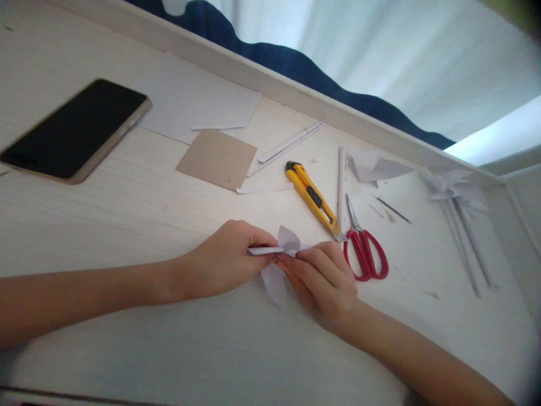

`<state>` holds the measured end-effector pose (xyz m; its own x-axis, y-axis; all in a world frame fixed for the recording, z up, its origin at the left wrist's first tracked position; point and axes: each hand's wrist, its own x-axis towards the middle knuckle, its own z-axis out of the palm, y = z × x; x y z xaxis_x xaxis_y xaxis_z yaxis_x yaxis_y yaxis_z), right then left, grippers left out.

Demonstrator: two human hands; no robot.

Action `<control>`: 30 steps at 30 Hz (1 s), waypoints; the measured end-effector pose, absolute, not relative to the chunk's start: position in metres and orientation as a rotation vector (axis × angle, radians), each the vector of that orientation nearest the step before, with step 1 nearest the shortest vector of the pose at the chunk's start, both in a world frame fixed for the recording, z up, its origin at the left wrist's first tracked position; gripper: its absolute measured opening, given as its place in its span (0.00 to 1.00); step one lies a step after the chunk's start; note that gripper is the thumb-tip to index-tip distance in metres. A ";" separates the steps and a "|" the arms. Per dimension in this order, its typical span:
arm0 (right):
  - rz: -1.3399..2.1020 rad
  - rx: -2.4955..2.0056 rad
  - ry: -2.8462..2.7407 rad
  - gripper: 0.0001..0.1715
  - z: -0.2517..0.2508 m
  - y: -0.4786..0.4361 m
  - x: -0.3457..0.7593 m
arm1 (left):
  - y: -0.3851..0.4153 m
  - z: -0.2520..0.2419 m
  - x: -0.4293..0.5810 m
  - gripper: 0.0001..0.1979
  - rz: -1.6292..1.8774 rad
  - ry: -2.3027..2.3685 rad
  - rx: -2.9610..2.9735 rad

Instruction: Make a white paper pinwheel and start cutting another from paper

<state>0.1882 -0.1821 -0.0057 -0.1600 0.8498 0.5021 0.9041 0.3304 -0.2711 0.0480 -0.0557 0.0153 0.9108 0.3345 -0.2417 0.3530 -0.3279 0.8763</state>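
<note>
A small white paper pinwheel [289, 239] with curled blades is held between my two hands, low over the table. My left hand [230, 256] pinches it from the left, thumb and finger closed on a folded blade. From the right, my right hand [321, 276] has its fingers pressed together at the pinwheel's middle. Whether a pin or stick sits between those fingertips is hidden. One blade hangs down below the hands. Just beyond my right hand lie red-handled scissors [367, 254] and a yellow box cutter [313, 197] with its blade tip showing.
A phone [78, 129] lies at the left. White paper [198, 96], a brown cardboard square [217, 158] and paper strips [287, 148] are at the back. To the right are a rolled paper stick [341, 183], a thin dark stick [393, 209] and another paper pinwheel [454, 186]. A raised ledge [296, 107] borders the back.
</note>
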 end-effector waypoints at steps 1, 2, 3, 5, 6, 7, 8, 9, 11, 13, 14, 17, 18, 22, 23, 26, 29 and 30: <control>-0.120 -1.526 -2.041 0.11 -0.006 -0.182 0.188 | -0.056 0.015 0.048 0.10 -0.028 0.504 1.945; -0.124 -1.513 -2.060 0.12 -0.006 -0.183 0.188 | -0.056 0.014 0.048 0.11 -0.031 0.508 1.952; -0.128 -1.501 -2.082 0.13 -0.007 -0.183 0.188 | -0.056 0.014 0.049 0.11 -0.029 0.514 1.959; -0.137 -1.480 -2.119 0.13 -0.007 -0.183 0.187 | -0.056 0.015 0.049 0.10 -0.022 0.521 1.966; -0.145 -1.479 -2.127 0.13 -0.007 -0.183 0.186 | -0.056 0.015 0.049 0.10 -0.020 0.524 1.971; -0.153 -1.484 -2.128 0.13 -0.007 -0.183 0.186 | -0.055 0.015 0.049 0.10 -0.019 0.527 1.976; -0.162 -1.489 -2.125 0.13 -0.006 -0.183 0.186 | -0.055 0.016 0.049 0.11 -0.018 0.529 1.980; -0.168 -1.493 -2.123 0.13 -0.006 -0.183 0.185 | -0.055 0.016 0.049 0.11 -0.017 0.531 1.983; -0.168 -1.504 -2.125 0.13 -0.005 -0.183 0.185 | -0.055 0.017 0.049 0.10 -0.018 0.531 1.988; -0.151 -1.509 -2.130 0.13 -0.005 -0.184 0.186 | -0.055 0.016 0.049 0.10 -0.024 0.527 1.991; -0.141 -1.510 -2.129 0.13 -0.004 -0.184 0.186 | -0.055 0.016 0.049 0.10 -0.029 0.524 1.994; -0.110 -1.507 -2.115 0.13 -0.005 -0.184 0.186 | -0.055 0.016 0.049 0.10 -0.040 0.518 1.996; -0.104 -1.504 -2.111 0.14 -0.006 -0.185 0.186 | -0.055 0.016 0.050 0.10 -0.038 0.516 1.992; -0.094 -1.495 -2.101 0.15 -0.007 -0.187 0.186 | -0.055 0.016 0.050 0.10 -0.033 0.512 1.962; -0.091 -1.492 -2.100 0.15 -0.006 -0.187 0.186 | -0.055 0.016 0.050 0.11 -0.034 0.513 1.958; -0.077 -1.470 -2.111 0.16 -0.005 -0.187 0.186 | -0.055 0.015 0.049 0.11 -0.035 0.511 1.963; -0.044 -1.459 -2.142 0.16 -0.004 -0.186 0.186 | -0.055 0.013 0.048 0.10 -0.031 0.501 1.964; -0.033 -1.461 -2.143 0.16 -0.003 -0.186 0.186 | -0.055 0.013 0.048 0.10 -0.030 0.500 1.960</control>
